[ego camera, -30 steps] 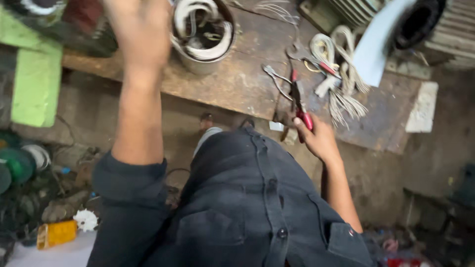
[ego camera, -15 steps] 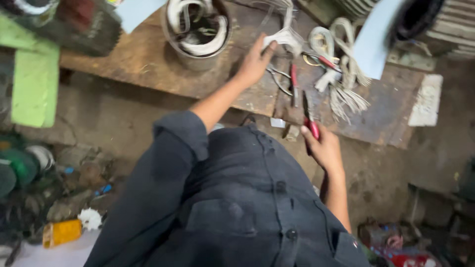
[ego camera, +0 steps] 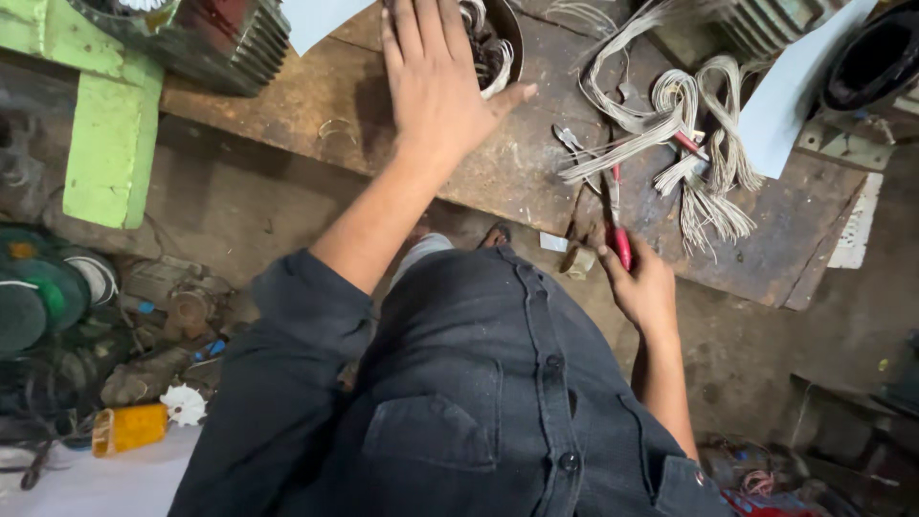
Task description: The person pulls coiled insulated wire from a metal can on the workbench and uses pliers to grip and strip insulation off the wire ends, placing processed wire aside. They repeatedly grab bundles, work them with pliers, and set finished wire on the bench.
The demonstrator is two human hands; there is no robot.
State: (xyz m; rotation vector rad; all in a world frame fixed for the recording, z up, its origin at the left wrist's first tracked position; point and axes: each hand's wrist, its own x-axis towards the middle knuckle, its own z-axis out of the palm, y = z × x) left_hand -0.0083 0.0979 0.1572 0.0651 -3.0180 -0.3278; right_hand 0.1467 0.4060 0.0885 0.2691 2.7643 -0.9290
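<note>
Worn, rust-stained wood makes up the desk (ego camera: 536, 163) you stand at, with a dirt floor below its near edge. Your left hand (ego camera: 436, 81) lies flat with the fingers spread, palm down, at the far edge of the desk; it partly covers the rim of a round metal motor housing (ego camera: 498, 38) whose pale coil windings show beside your thumb. That grip is wide and closes on nothing. Your right hand (ego camera: 643, 287) sits at the near edge of the desk, its grip wrapped around the red handles of a pair of pliers (ego camera: 617, 215), whose dark metal nose points away from you across the wood. Just beyond the nose, bundles of pale wire (ego camera: 670, 124) sprawl toward the desk's right end, some looped, some frayed at the tips. A white sheet (ego camera: 785, 96) lies at the far right, next to a black round part (ego camera: 876, 62). A green painted block (ego camera: 100, 144) stands off the desk's left end, with a ribbed motor casing (ego camera: 220, 38) at the far left corner.
</note>
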